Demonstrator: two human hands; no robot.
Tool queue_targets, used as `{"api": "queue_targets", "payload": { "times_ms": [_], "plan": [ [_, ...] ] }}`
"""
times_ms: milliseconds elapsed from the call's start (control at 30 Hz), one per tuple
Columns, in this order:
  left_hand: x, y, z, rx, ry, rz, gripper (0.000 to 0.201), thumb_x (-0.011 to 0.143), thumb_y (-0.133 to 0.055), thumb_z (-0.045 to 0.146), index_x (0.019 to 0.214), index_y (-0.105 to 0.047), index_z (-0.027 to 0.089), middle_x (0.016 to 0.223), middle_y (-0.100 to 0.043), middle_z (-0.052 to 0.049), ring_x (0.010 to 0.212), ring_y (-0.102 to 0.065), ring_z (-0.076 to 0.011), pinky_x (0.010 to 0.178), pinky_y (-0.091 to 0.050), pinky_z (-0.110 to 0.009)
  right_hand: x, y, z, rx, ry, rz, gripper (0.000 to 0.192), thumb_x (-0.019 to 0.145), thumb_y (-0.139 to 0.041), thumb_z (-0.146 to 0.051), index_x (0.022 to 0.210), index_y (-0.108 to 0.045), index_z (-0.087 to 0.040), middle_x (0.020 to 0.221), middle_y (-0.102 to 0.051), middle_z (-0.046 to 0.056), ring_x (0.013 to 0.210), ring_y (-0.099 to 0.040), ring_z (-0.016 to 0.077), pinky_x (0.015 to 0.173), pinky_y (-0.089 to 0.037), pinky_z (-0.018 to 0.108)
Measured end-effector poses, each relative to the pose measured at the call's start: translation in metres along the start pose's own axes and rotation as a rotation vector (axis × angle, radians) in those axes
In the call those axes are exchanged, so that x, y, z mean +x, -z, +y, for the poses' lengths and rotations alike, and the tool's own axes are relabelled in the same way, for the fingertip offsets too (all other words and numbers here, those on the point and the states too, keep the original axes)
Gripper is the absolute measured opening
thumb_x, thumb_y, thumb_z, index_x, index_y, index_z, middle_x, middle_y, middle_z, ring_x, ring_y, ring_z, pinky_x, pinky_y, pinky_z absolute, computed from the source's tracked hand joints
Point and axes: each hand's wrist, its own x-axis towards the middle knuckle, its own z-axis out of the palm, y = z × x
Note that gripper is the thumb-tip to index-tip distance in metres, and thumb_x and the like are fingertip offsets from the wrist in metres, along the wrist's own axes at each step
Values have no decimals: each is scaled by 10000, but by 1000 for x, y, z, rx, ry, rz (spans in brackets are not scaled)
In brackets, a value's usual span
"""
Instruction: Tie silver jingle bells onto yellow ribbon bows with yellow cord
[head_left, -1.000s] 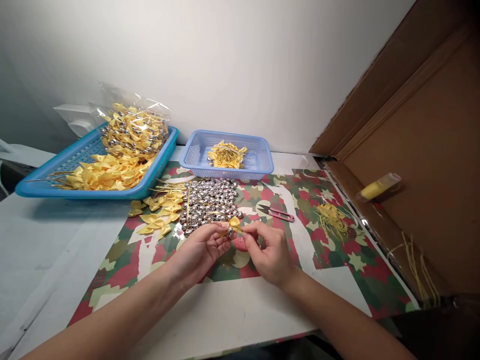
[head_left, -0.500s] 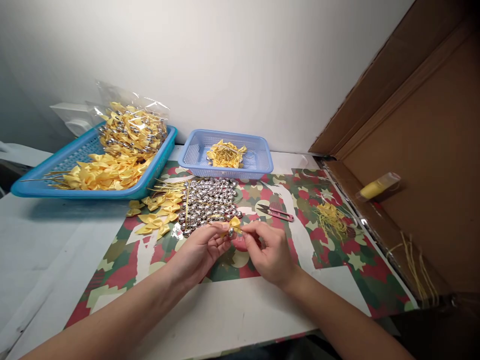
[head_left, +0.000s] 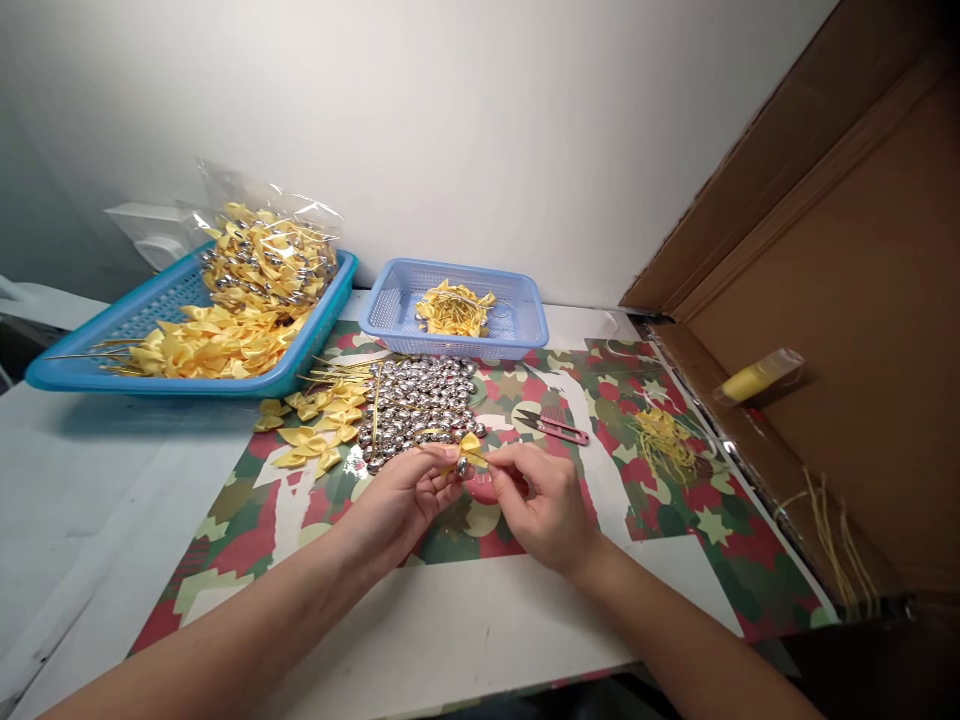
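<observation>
Between the fingertips of my left hand (head_left: 421, 484) is a yellow ribbon bow (head_left: 470, 443) with a silver bell (head_left: 462, 466) just under it. My right hand (head_left: 541, 505) pinches a thin strand or tail on the bow's right side; its exact kind is too small to tell. Right behind my hands lie rows of silver bells (head_left: 420, 400) with gold cords across them. Loose yellow bows (head_left: 319, 430) with gold ties are spread left of the bells. Pink-handled thread snips (head_left: 553, 427) rest to the right, beyond my right hand.
A blue basket (head_left: 315, 350) at the left holds yellow bows and a clear bag (head_left: 270, 250) of bows with bells. Another blue basket (head_left: 517, 345) stands at the back. Yellow thread scraps (head_left: 664, 445) lie right, near a cardboard wall (head_left: 840, 250) with a yellow tube (head_left: 761, 377).
My right hand has shifted very slightly right, drawing the strand a little away from the bow. My left hand stays in place with the bow and bell.
</observation>
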Motion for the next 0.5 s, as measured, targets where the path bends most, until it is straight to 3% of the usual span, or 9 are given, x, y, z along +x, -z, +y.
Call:
{"api": "queue_targets", "payload": {
  "times_ms": [200, 500],
  "plan": [
    [1, -1, 0, 24, -11, 8, 72, 609, -732, 117, 646, -675, 141, 693, -650, -4, 649, -614, -114, 619, -533, -198, 2, 5, 3, -26, 67, -18, 191, 828, -476, -87, 782, -635, -181, 644, -649, 7, 555, -535, 117, 561, -432, 247],
    [0, -3, 1, 18, -17, 10, 65, 625, -720, 116, 642, -663, 144, 684, -640, 2, 640, -608, -112, 612, -526, -200, 1, 3, 0, -24, 25, -5, 202, 835, -455, -104, 792, -636, -183, 599, -620, -11, 505, -500, 106, 539, -430, 240]
  ]
}}
